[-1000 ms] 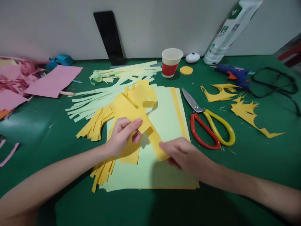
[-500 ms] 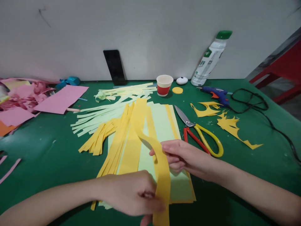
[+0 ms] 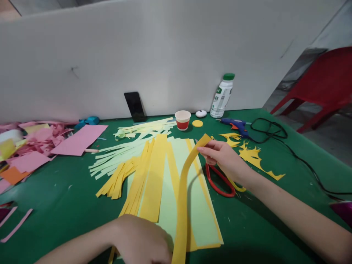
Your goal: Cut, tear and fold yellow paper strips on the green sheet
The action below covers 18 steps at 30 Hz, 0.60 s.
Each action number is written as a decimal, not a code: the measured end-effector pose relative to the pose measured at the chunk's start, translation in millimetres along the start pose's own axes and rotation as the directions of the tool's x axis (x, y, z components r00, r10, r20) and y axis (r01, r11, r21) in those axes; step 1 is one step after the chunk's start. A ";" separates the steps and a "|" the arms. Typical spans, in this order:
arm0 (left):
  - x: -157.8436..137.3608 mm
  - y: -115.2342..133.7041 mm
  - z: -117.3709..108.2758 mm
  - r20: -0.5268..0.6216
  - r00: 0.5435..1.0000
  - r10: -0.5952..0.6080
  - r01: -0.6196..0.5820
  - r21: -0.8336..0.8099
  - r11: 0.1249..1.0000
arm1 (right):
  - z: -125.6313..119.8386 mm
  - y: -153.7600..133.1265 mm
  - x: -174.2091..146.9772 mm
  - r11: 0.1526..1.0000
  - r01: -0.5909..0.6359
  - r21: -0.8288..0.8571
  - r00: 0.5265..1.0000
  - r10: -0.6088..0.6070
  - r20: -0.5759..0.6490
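Thumb and forefinger of the right hand (image 3: 222, 156) are closed in a pinch on the upper end of a long yellow strip (image 3: 181, 198), at two o'clock from the middle of the pale green sheets (image 3: 202, 216). The strip bows down towards six and leaves view at the bottom edge, beside the left hand (image 3: 140, 238) at seven to eight (its fingers are hidden, so I cannot tell how open they are or whether they grip the strip). As for progress, a fair amount of cutting looks done: narrow yellow strips (image 3: 137, 187) and a wider yellow piece (image 3: 154, 183) lie across the sheets, a shorter yellow bundle (image 3: 117, 179) sits between nine and ten, and pale green strips (image 3: 118, 154) fan out at ten. The held strip looks plain and unfringed, and the sheets beneath seem largely uncut, so work probably remains. The right wrist is nearly straight, its forearm entering from four o'clock above the handles of the scissors (image 3: 228, 195); the left hand shows its back, knuckles towards the strip. Farther out are yellow offcuts (image 3: 251, 156) between two and three, a glue gun (image 3: 233, 124) between one and two, and a paper cup (image 3: 183, 123) at twelve.
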<state>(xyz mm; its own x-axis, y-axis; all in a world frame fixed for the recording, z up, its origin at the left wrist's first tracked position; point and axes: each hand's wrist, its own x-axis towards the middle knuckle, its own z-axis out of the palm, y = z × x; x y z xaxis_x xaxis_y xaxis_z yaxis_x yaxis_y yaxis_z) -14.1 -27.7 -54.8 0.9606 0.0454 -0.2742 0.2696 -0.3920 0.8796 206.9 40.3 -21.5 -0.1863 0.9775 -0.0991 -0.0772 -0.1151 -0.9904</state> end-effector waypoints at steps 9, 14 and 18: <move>-5.2 50.6 -37.0 -0.603 0.692 -0.397 0.227 -0.341 0.912 | 22.3 -18.9 -36.9 0.991 0.019 -0.135 0.964 0.017 0.265; 1.3 51.3 -39.5 -0.778 0.568 -0.270 -0.014 -0.337 0.941 | 17.2 -31.4 -46.4 0.998 0.070 -0.005 0.957 -0.066 0.283; -9.6 54.3 -42.5 -0.745 0.620 -0.246 -0.178 -0.439 0.881 | 7.6 -36.7 -47.9 0.988 0.156 0.020 0.967 -0.157 0.200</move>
<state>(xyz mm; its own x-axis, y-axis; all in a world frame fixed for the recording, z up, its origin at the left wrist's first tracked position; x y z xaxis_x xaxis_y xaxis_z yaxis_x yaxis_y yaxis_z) -5.8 -10.4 12.1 0.5800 0.8089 -0.0967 0.0966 0.0495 0.9941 211.2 -3.6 20.3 -0.3640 0.9281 0.0786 -0.1251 0.0349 -0.9915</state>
